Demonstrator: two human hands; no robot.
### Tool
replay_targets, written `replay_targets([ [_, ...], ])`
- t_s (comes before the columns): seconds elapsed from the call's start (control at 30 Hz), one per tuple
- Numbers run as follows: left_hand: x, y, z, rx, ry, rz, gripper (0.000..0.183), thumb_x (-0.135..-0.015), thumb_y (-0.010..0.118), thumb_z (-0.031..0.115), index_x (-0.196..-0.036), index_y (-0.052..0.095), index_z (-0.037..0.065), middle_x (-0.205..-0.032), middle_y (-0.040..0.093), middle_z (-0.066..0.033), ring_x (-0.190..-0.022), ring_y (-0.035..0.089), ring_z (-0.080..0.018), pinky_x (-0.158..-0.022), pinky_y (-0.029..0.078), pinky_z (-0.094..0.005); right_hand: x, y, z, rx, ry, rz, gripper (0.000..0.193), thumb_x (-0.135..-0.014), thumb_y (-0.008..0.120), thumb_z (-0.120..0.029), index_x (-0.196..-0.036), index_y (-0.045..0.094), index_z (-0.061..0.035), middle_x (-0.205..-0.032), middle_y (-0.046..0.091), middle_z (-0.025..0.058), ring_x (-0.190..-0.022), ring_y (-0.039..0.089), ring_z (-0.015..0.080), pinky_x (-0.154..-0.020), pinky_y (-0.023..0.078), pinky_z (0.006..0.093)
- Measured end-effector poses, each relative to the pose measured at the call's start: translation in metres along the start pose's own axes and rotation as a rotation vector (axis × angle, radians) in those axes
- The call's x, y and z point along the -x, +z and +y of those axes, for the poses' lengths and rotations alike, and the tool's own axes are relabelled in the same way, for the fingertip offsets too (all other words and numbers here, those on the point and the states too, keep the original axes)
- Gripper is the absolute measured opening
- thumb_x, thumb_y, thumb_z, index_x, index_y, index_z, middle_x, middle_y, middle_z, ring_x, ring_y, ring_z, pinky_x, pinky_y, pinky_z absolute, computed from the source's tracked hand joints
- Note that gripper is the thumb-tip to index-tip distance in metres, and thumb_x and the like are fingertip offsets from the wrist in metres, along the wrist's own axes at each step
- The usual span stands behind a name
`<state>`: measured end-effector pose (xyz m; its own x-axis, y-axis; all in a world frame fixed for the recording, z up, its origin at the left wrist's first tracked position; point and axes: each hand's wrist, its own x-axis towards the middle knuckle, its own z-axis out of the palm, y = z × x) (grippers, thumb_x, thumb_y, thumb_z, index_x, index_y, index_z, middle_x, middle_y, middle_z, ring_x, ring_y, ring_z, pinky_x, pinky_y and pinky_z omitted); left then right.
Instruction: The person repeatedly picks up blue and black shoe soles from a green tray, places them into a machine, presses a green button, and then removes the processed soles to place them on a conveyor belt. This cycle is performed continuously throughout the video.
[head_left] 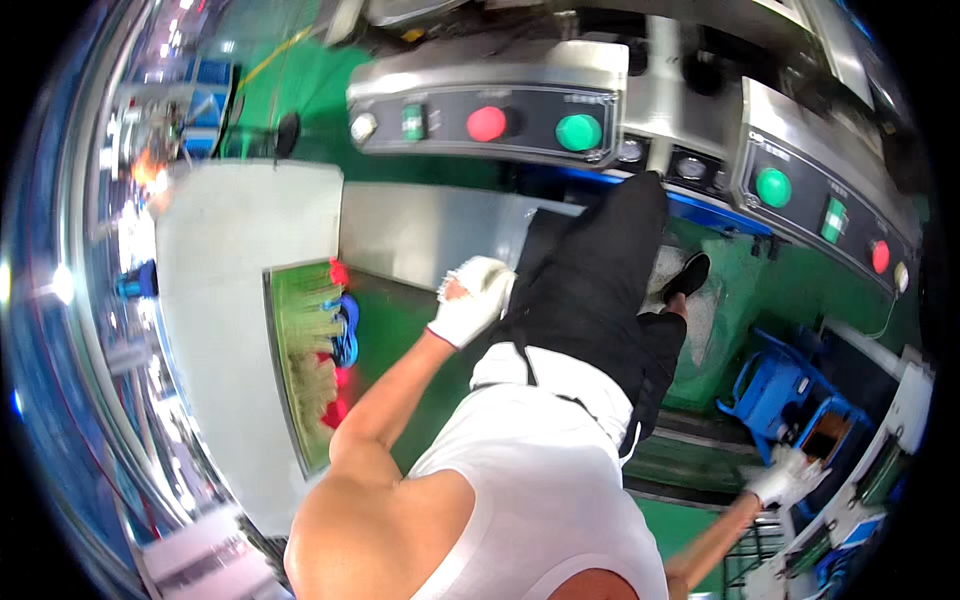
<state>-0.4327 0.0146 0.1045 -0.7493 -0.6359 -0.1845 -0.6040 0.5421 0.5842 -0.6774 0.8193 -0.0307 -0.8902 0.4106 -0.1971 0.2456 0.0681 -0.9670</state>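
Note:
My left hand (475, 300), in a white knitted glove, is beside my left hip, next to my black trousers (585, 265). A patch of bare skin shows at its glove; its fingers are blurred and partly hidden, and I see nothing held. My right hand (788, 478), also white-gloved, reaches far out to the right with its fingers spread. It is at the near edge of a blue open-topped bin (832, 425) with something brown inside. Whether it touches the bin is unclear through the blur. A blue plastic stool (770, 385) stands just beyond that bin.
Ahead are two metal control panels (490, 105) (825, 195) with green and red buttons. A pale grey board (215, 330) stands at my left, beside a green-edged opening (300, 370) with bristly and red pieces and a blue coil (345, 330). A wire rack (750, 560) is at the lower right.

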Motion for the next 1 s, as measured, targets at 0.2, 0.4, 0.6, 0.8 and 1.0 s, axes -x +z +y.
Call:
replay_targets([
  [0.2,0.112,-0.082,-0.218,-0.191,-0.635,0.200,0.037,-0.095,0.068,0.038,-0.102,0.077,0.003,-0.108,0.075,-0.0210,-0.106,0.070,-0.0395,-0.093,0.054,-0.0489,0.164,0.324,-0.043,0.405,0.154,-0.628,0.063,-0.103,0.071,-0.021,-0.156,0.046,0.0001,-0.155,0.052,0.0155,-0.125,0.062,0.0238,-0.099,0.059,0.0376],
  [0.4,0.256,-0.192,-0.373,-0.467,-1.316,0.134,0.053,-0.089,0.071,0.051,-0.122,0.073,0.010,-0.117,0.077,-0.0186,-0.110,0.072,-0.0404,-0.096,0.054,-0.0523,0.157,0.388,-0.107,0.778,-0.050,-0.887,0.061,-0.105,0.070,-0.021,-0.158,0.046,-0.0052,-0.150,0.056,0.0130,-0.116,0.064,0.0190,-0.090,0.058,0.0323],
  [0.6,0.293,-0.166,-0.427,-0.352,-1.162,0.066,0.080,-0.086,0.073,0.060,-0.145,0.061,0.009,-0.141,0.068,-0.0196,-0.131,0.063,-0.0388,-0.109,0.049,-0.0497,0.092,0.393,-0.119,0.948,-0.123,-0.909,0.064,-0.104,0.070,-0.026,-0.159,0.044,-0.0046,-0.154,0.055,0.0156,-0.125,0.064,0.0245,-0.091,0.060,0.0349],
  [0.8,0.258,-0.101,-0.450,-0.064,-1.188,0.359,0.088,-0.082,0.080,0.064,-0.146,0.061,0.006,-0.153,0.059,-0.0194,-0.147,0.047,-0.0364,-0.121,0.037,-0.0465,0.143,0.486,-0.179,1.106,-0.433,-1.094,0.057,-0.103,0.069,-0.019,-0.154,0.051,-0.0027,-0.151,0.060,0.0176,-0.128,0.065,0.0250,-0.099,0.057,0.0374],
  [1.0,0.220,-0.039,-0.320,0.236,-0.761,0.706,0.078,-0.066,0.098,0.011,-0.134,0.061,0.006,-0.130,0.065,-0.0151,-0.116,0.068,-0.0317,-0.103,0.056,-0.0445,0.344,0.572,-0.245,1.009,-0.469,-1.448,0.059,-0.095,0.074,-0.015,-0.149,0.055,-0.0010,-0.141,0.065,0.0243,-0.125,0.068,0.0306,-0.106,0.054,0.0398],
])
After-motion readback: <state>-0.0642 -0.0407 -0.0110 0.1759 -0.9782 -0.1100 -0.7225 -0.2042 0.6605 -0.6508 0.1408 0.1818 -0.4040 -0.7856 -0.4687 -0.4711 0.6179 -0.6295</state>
